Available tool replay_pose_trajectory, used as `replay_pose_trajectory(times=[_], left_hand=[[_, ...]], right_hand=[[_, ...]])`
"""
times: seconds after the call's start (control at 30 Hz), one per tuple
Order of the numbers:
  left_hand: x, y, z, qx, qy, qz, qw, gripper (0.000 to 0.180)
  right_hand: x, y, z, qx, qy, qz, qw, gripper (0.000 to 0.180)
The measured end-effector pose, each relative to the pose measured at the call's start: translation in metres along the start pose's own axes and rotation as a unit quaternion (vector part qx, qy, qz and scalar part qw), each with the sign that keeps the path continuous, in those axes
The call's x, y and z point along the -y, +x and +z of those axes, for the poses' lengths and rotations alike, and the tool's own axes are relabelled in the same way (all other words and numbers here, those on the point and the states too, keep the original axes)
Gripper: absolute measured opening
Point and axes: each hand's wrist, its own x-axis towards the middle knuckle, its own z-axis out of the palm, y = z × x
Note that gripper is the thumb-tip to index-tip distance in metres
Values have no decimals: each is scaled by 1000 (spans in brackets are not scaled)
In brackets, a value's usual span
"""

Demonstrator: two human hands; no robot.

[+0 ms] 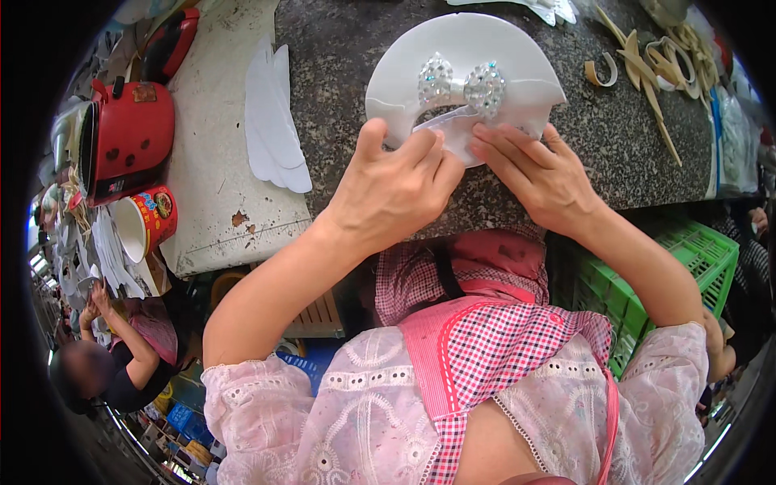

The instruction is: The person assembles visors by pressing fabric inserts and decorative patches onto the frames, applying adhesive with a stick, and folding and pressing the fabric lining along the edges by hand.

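Between my hands is a white, curved flat piece [420,48], smooth like leather, perhaps a shoe upper. A bow covered in clear sparkling stones [485,87] sits on its middle. A narrow white strip [446,118] crosses the opening below the bow. My left hand [404,174] is closed, its fingers pinching the lower left edge by the strip. My right hand [537,166] grips the lower right edge, fingers bent over the white surface. The undersides of the piece and my fingertips there are hidden.
White cut pieces [271,121] lie stacked on the pale board at left. Beyond are a red box-like device [129,137] and a paper cup [149,218]. Beige strips [647,73] lie at right, above a green crate [687,259]. Another person [121,347] works at far left.
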Motion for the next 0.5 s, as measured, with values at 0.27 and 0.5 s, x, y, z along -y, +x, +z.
replay_pose_trajectory(times=[0.27,0.5], left_hand=[[-21,-1,7,-28,74,-55,995,28],[-2,3,1,-55,-40,8,998,24]], right_hand=[[1,5,-2,6,-66,-2,998,48],[-6,6,0,9,-56,0,998,48]])
